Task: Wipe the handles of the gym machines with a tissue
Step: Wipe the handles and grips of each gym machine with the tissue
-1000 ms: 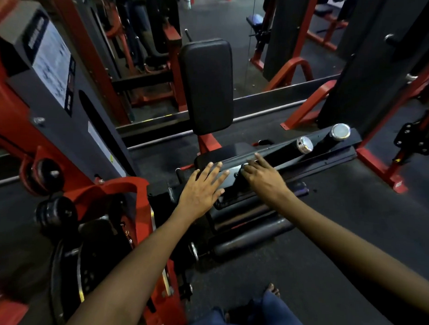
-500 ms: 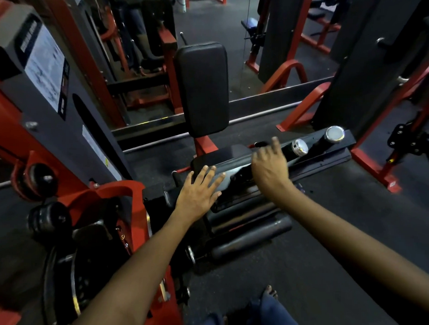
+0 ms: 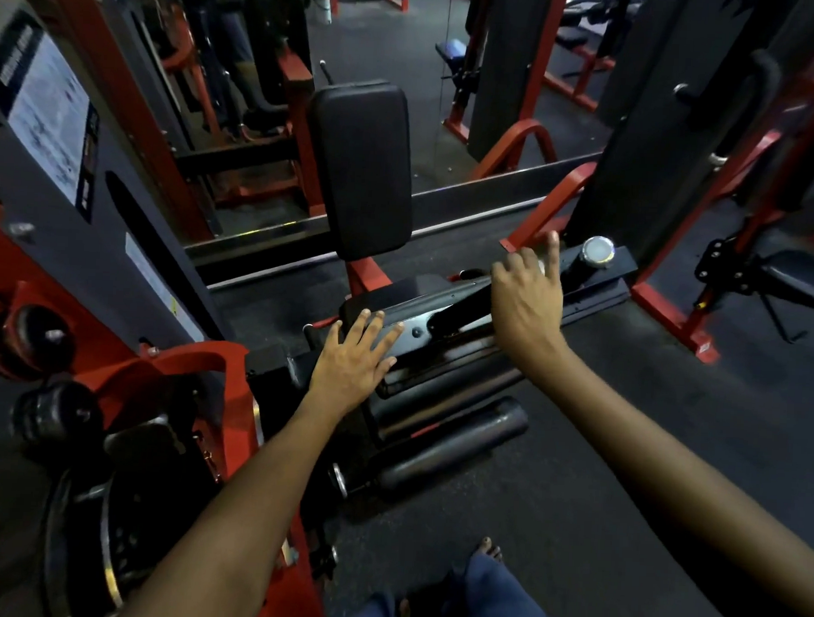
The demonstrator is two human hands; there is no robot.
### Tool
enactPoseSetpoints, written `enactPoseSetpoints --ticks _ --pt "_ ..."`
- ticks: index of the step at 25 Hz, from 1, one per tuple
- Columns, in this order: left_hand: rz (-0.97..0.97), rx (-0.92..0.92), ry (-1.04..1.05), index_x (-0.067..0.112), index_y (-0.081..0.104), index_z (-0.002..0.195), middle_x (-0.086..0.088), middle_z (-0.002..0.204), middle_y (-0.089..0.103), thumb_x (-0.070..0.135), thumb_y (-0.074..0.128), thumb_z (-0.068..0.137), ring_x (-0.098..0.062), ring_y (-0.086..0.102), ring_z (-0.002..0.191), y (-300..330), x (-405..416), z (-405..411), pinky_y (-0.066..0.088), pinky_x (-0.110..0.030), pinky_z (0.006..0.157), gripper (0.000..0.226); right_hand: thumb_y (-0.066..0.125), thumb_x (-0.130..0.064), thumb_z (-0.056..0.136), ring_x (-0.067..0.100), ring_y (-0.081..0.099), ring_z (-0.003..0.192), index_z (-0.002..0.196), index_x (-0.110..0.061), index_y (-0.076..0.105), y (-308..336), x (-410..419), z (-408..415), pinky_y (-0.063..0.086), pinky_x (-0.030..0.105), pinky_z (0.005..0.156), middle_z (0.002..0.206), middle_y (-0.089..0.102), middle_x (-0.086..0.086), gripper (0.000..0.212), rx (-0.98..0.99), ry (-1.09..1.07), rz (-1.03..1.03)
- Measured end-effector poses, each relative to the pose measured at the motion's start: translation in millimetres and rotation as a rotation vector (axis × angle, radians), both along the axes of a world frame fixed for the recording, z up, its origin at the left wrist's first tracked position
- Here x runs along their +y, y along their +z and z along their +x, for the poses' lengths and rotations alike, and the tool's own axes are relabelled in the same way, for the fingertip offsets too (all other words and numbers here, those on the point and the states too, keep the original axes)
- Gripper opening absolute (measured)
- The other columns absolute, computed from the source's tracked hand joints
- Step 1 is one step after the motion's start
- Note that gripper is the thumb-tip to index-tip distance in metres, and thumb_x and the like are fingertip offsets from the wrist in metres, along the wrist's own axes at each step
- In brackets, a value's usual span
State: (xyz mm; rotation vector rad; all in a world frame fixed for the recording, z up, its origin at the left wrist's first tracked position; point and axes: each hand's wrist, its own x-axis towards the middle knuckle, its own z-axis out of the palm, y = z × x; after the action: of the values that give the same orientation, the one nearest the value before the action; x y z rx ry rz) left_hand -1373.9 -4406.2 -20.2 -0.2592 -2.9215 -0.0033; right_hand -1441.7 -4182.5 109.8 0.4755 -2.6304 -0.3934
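Two black handle bars with silver end caps lie side by side on the low red-and-black machine. My right hand (image 3: 525, 298) lies on top of the nearer handle (image 3: 460, 312) at its far end. Its fingers bend over the bar, the index finger points straight ahead, and the hand hides most of that end cap. The farther handle's cap (image 3: 598, 252) shows just beyond my fingertips. My left hand (image 3: 352, 361) rests flat, fingers spread, on the black plate (image 3: 418, 331) at the handles' near end. No tissue is visible in either hand.
An upright black back pad (image 3: 359, 168) stands behind the handles. To the left is a grey weight-stack cover (image 3: 55, 166) with red frame parts and rollers. Red frames (image 3: 672, 313) stand on the right. A black foam roller (image 3: 455, 448) lies below. My foot (image 3: 486, 549) is on the rubber floor.
My right hand has slid along the nearer handle from its near end to its capped far end. My left hand has stayed flat on the plate.
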Motion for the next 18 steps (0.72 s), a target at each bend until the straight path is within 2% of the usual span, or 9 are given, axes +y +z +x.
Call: enactPoseSetpoints --ticks 2,4,5,8,9,11,13,16,18 --pt "0.000 -0.008 0.000 0.025 0.021 0.149 -0.012 0.143 0.050 0.044 0.024 0.097 -0.030 0.048 0.132 -2.0 0.7 0.9 0.048 -0.054 0.093 0.056 0.041 -0.005 0.082 0.035 0.055 0.117 0.104 0.001 0.067 -24.5 8.9 17.9 0.005 0.045 0.116 0.106 0.065 0.017 0.034 -0.003 0.130 0.014" --pt "-0.009 -0.012 0.010 0.025 0.021 0.149 -0.012 0.143 0.050 0.044 0.024 0.097 -0.030 0.048 0.131 -0.6 3.2 2.5 0.048 -0.054 0.093 0.056 0.037 -0.008 0.081 0.034 0.051 0.123 0.114 0.001 0.065 -51.7 18.4 22.5 0.000 0.041 0.117 0.121 0.062 0.016 0.045 -0.049 0.365 0.140" --pt "-0.011 -0.019 0.015 0.025 0.022 0.149 -0.012 0.143 0.050 0.044 0.025 0.097 -0.030 0.048 0.131 1.8 5.1 2.1 0.048 -0.054 0.093 0.056 0.035 -0.008 0.081 0.033 0.047 0.127 0.118 0.000 0.063 -55.6 24.8 17.6 -0.003 0.040 0.117 0.126 0.060 0.015 0.047 0.003 0.441 0.133" --pt "-0.009 -0.045 0.023 0.025 0.025 0.149 -0.012 0.143 0.050 0.044 0.026 0.097 -0.029 0.047 0.132 8.2 8.9 -1.1 0.047 -0.054 0.094 0.055 0.034 -0.001 0.083 0.027 0.017 0.142 0.129 0.003 0.052 -38.1 39.6 5.8 -0.001 0.042 0.117 0.136 0.051 0.016 0.050 0.150 0.336 -0.062" --pt "-0.013 -0.049 0.021 0.025 0.025 0.149 -0.011 0.143 0.050 0.044 0.027 0.097 -0.029 0.047 0.132 9.5 8.4 -1.4 0.047 -0.054 0.094 0.055 0.034 0.000 0.084 0.029 0.015 0.142 0.129 0.005 0.050 -38.5 39.3 2.2 0.001 0.042 0.117 0.137 0.050 0.018 0.048 0.201 0.335 -0.099" --pt "-0.020 -0.062 0.012 0.025 0.026 0.149 -0.011 0.143 0.050 0.043 0.027 0.097 -0.030 0.047 0.133 9.2 5.3 1.0 0.047 -0.053 0.094 0.055 0.035 0.000 0.085 0.039 0.037 0.132 0.125 0.009 0.053 -60.2 24.2 -0.1 0.009 0.043 0.116 0.129 0.054 0.025 0.045 0.222 0.376 -0.059" --pt "-0.033 -0.042 0.009 0.024 0.027 0.149 -0.011 0.144 0.049 0.043 0.028 0.097 -0.030 0.047 0.132 7.1 -0.2 2.3 0.047 -0.053 0.094 0.055 0.036 -0.004 0.082 0.041 0.056 0.114 0.117 0.010 0.059 -85.6 -8.9 -3.2 0.016 0.047 0.114 0.114 0.063 0.028 0.044 0.091 0.434 0.048" --pt "-0.036 0.012 -0.008 0.023 0.028 0.149 -0.012 0.144 0.049 0.041 0.030 0.096 -0.031 0.047 0.132 7.1 -6.5 -4.4 0.045 -0.052 0.094 0.055 0.032 -0.011 0.081 0.034 0.063 0.107 0.111 0.004 0.066 -92.1 -38.6 -0.1 0.028 0.045 0.110 0.108 0.067 0.021 0.047 -0.142 0.472 0.132" --pt "-0.042 0.050 -0.006 0.023 0.026 0.149 -0.013 0.143 0.049 0.041 0.029 0.097 -0.032 0.047 0.132 5.9 -5.2 -5.4 0.044 -0.053 0.094 0.055 0.032 -0.010 0.083 0.031 0.057 0.117 0.118 0.002 0.062 -101.1 -21.3 1.6 0.021 0.041 0.113 0.120 0.063 0.018 0.048 -0.035 0.589 0.084"
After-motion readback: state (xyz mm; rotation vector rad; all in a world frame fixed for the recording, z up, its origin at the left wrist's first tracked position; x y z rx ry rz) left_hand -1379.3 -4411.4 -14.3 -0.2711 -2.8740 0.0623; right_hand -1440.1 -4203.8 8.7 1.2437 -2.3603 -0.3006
